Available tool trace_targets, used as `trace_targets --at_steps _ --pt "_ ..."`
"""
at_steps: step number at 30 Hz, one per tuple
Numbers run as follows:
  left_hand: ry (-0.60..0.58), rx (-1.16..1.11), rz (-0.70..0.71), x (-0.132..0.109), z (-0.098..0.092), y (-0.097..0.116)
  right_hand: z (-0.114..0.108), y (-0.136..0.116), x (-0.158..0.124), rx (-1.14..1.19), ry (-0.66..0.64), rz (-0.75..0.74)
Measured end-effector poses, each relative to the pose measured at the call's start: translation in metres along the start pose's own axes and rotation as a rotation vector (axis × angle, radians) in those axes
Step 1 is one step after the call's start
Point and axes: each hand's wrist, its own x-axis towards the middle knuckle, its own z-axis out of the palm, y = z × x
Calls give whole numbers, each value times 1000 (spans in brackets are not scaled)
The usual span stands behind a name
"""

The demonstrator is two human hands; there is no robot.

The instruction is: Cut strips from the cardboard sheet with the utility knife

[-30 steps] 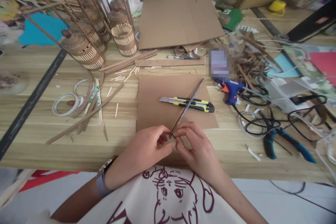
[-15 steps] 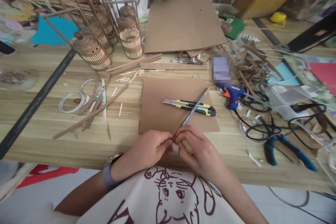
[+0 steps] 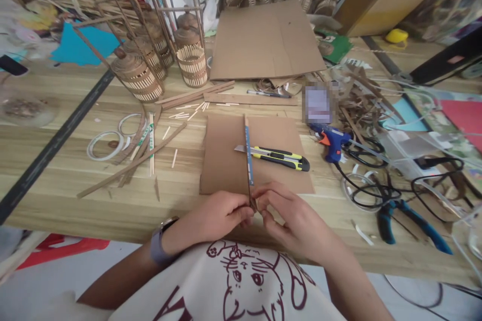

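Near the table's front edge, my left hand (image 3: 226, 215) and my right hand (image 3: 282, 210) pinch the near end of a narrow brown cardboard strip (image 3: 247, 155) with blue print along it. The strip points away from me, its far part over the cardboard sheet (image 3: 222, 155). Beneath it lies a yellow and black utility knife (image 3: 282, 157), blade out to the left. Both hands' fingertips meet at the strip's near end, where it looks bent or folded; the exact shape there is partly hidden by the fingers.
A blue glue gun (image 3: 331, 141) and blue-handled pliers (image 3: 412, 220) lie at right with cables. Tape rolls (image 3: 105, 146), brown strips (image 3: 131, 165) and short white sticks (image 3: 174, 158) lie at left. Lantern-like slatted models (image 3: 137, 77) stand behind, near a large cardboard piece (image 3: 263, 40).
The strip has swung left, from slanting toward the far right to pointing nearly straight away from me. Both hands keep hold of its near end. The whole view has shifted slightly.
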Motion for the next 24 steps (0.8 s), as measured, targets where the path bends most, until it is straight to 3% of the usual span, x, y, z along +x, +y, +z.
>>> trace_targets --at_steps 6,11,17,21,24 --pt "64 -416 -22 7 8 -3 15 -1 -1 -23 202 4" --pt "27 -548 -39 10 10 -2 24 9 -3 -87 325 -72" --pt "57 -411 18 6 11 2 27 15 -1 -100 445 -156" --pt "59 -232 51 4 7 5 27 6 0 -19 548 -56" --pt "74 -55 135 5 3 4 28 0 1 190 604 98"
